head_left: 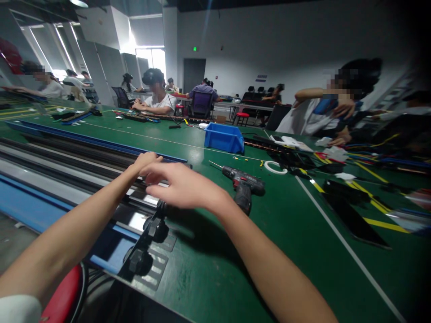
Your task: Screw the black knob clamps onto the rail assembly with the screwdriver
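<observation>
A long blue metal frame (pixel 43 197) holding several black and silver rails lies on the green table to my left. Over its near right end my left hand (pixel 147 160) reaches down; its fingers are largely hidden, so I cannot tell what they touch. My right hand (pixel 183 185) is crossed in front of it, palm down, thumb and fingers bent but apart, with nothing visible between them. Black round fittings (pixel 155 229) line the frame's end below the hands, beside a slotted metal plate (pixel 156 269). Right of my right hand rests a cordless drill (pixel 244 184) with a long bit.
A blue bin (pixel 224 138) stands further back, near a white ring (pixel 275 168). Dark panels (pixel 353 217), wires and yellow tape clutter the table's right side. A co-worker sits opposite; another is at the right. A red stool (pixel 63 296) is below the table edge.
</observation>
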A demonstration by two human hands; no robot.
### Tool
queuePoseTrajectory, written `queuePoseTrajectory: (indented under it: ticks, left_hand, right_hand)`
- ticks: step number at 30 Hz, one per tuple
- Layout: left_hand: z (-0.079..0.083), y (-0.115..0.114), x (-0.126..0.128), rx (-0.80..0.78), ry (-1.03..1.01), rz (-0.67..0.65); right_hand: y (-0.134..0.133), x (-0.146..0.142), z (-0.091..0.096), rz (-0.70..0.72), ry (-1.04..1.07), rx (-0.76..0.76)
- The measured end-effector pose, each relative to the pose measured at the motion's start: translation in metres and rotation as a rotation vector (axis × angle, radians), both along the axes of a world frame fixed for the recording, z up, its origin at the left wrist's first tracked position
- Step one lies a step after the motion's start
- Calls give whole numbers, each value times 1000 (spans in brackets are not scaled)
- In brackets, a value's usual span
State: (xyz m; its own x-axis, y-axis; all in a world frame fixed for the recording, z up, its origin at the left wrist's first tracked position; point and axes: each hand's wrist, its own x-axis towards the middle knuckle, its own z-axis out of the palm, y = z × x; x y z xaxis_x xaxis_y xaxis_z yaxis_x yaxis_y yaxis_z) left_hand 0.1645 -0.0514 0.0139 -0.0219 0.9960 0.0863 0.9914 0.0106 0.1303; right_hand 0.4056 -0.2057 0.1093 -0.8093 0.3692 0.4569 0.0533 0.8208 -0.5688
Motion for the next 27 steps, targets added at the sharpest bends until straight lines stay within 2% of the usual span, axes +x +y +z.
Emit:
queuePoseTrajectory:
  ticks: [2,6,9,11,15,18,21,27]
  left_hand:
    - [0,1,0,-20,37,24]
    - [2,2,3,-47,101,39]
    - [3,1,4,-44,120,40]
    - [2,1,4,-40,124,44]
    - [1,1,4,-32,121,45]
    - [-1,2,3,-30,121,60]
    - [-1,3,3,-27,122,55]
    - [0,3,3,-47,131,52]
  right_hand:
    - [-34,-5,6,129,-136,95]
    - [-74,-12,6,114,-274,262]
    - [-88,-17,-5,113,-281,383]
    - [-97,-21,-23,88,-284,461]
    - [-108,-27,-74,32,-283,535]
    - [-108,-30,-100,32,-238,587]
    - [-105,-30,-110,24,-210,600]
    - [-102,-33,-116,11,-193,612]
